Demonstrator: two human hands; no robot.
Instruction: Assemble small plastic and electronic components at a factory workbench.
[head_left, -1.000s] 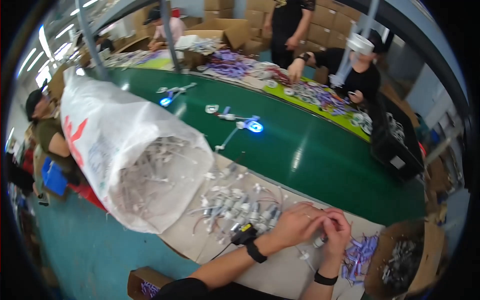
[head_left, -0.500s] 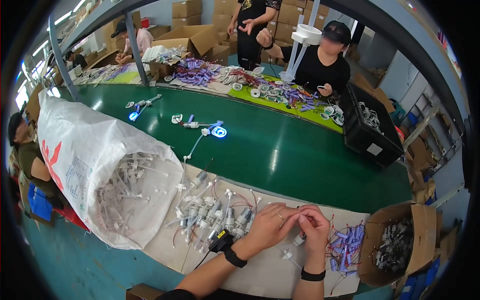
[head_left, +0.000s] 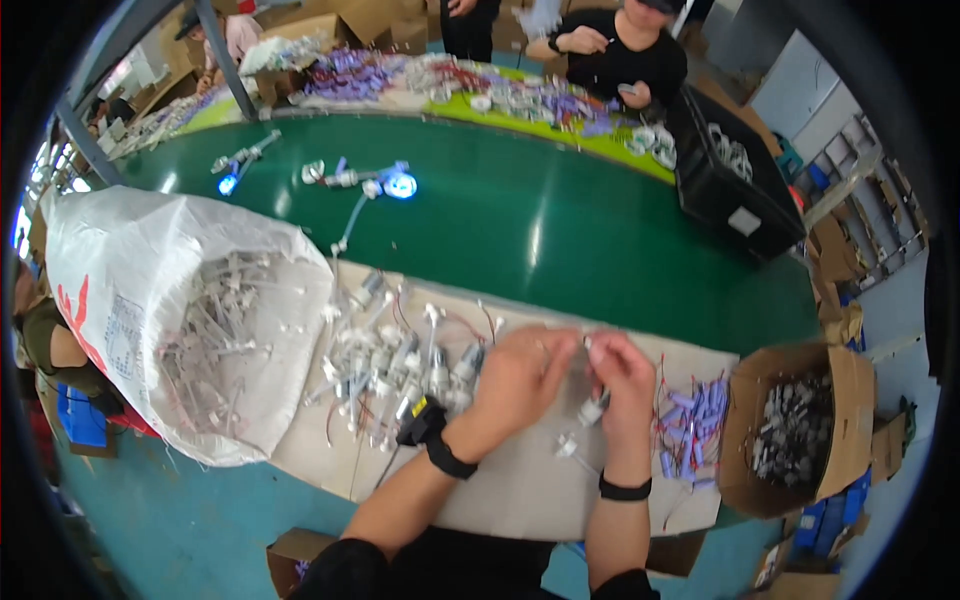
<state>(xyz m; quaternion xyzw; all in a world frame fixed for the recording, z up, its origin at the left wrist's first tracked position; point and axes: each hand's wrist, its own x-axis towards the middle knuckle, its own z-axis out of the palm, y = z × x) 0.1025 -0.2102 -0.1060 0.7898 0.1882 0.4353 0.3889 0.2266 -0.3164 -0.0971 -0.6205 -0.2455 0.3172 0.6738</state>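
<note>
My left hand (head_left: 522, 385) and my right hand (head_left: 622, 372) meet over the pale work board, fingertips pinched close together. Under the fingers of my right hand hangs a small silver-and-white motor (head_left: 593, 408). Whatever sits between the fingertips of my left hand is too small and blurred to name. Below the motor, a white plastic fitting with a clear tube (head_left: 567, 447) lies on the board. Left of my left hand is a pile of motors with white fittings and thin red wires (head_left: 385, 360). To the right of my right hand lie purple wired cylinders (head_left: 692, 425).
A white woven sack (head_left: 150, 235) of clear tube fittings opens at left. At right stand a cardboard box (head_left: 850, 430) of motors and a black crate (head_left: 700, 210). Lit blue assemblies (head_left: 400, 186) rest on the green belt (head_left: 470, 220). A co-worker (head_left: 630, 60) sits across.
The view has tilted down, so everything sits higher in the picture. My hands stay together, their fingertips now slightly apart. Across the belt, the co-worker's raised hand has come down.
</note>
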